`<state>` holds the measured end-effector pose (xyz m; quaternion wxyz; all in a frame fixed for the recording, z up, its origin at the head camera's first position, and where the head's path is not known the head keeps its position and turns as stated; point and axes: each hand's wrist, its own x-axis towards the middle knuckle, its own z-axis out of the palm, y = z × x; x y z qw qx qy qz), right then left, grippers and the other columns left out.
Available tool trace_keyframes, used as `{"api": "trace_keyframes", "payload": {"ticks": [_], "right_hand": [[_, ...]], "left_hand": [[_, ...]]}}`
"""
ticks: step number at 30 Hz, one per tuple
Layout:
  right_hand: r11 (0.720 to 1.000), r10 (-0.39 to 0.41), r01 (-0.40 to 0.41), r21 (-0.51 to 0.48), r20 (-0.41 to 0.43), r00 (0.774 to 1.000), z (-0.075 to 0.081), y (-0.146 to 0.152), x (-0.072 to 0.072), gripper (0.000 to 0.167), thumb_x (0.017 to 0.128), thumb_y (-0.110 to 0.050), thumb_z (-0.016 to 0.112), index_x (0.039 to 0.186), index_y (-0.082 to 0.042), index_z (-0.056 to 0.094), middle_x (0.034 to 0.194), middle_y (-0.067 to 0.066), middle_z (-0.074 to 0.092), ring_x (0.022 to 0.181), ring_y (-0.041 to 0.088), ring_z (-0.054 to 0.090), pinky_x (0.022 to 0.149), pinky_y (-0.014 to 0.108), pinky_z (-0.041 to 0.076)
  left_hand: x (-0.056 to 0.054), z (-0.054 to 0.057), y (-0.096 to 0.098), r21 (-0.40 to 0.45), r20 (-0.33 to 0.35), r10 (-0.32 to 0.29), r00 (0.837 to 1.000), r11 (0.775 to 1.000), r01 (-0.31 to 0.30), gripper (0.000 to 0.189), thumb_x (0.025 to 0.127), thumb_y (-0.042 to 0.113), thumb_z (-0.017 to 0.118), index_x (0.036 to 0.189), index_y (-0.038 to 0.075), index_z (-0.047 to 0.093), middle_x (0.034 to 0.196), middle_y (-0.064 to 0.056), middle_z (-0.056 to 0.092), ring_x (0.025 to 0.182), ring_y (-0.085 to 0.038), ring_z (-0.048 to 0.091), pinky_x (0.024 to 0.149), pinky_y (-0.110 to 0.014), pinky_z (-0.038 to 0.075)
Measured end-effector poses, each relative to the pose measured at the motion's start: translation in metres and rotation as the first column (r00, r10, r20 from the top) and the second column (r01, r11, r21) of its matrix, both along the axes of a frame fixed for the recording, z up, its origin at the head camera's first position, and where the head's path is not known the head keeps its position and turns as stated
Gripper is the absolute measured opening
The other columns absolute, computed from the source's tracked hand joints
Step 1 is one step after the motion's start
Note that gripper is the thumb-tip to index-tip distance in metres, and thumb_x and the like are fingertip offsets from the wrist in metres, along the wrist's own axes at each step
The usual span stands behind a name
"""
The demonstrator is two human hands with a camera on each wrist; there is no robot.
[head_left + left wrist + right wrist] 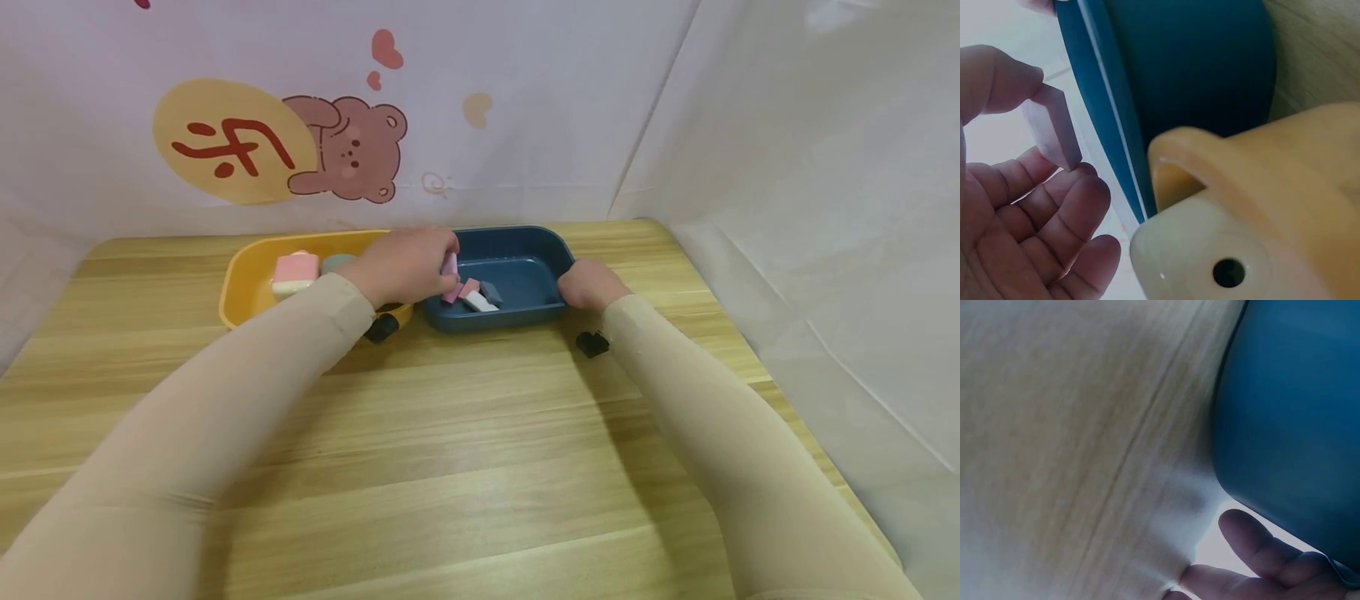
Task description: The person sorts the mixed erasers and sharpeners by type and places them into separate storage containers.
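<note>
Over the left end of a blue tray (517, 316), my left hand (408, 265) pinches a pale lilac block (1054, 128) between thumb and fingers. Its other fingers are bent below the block in the left wrist view. In the tray's near left corner lie several small pieces, among them a purple block (452, 293), a white block (481, 302) and a grey-blue block (491, 292). My right hand (592, 285) grips the tray's right end at the rim. In the right wrist view its fingers reach along the outside wall; the thumb is hidden.
A yellow tray (238, 293) stands left of the blue one, partly behind my left arm. It holds a pink and cream object (296, 271) and a grey-green rounded object (339, 262). A printed curtain (540, 125) hangs behind the wooden table (450, 450).
</note>
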<state>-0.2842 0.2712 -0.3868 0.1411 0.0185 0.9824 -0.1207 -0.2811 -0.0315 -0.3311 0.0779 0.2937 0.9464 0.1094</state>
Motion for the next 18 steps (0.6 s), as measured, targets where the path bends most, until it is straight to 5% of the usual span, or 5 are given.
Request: {"api": "trace_keyframes", "payload": {"ticks": [18], "right_hand": [[1.0, -0.02, 0.02, -0.006, 0.007, 1.0, -0.0003, 0.0002, -0.0015, 0.022, 0.091, -0.015, 0.039, 0.078, -0.007, 0.055, 0.112, 0.023, 0.063, 0.097, 0.035, 0.057, 0.091, 0.045, 0.05]], "left_hand": [[-0.0049, -0.0004, 0.0043, -0.014, 0.034, -0.005, 0.999, 1.0, 0.005, 0.038, 0.101, 0.03, 0.061, 0.131, 0.008, 0.063, 0.117, -0.006, 0.068, 0.103, -0.026, 0.063, 0.1, -0.044, 0.054]]}}
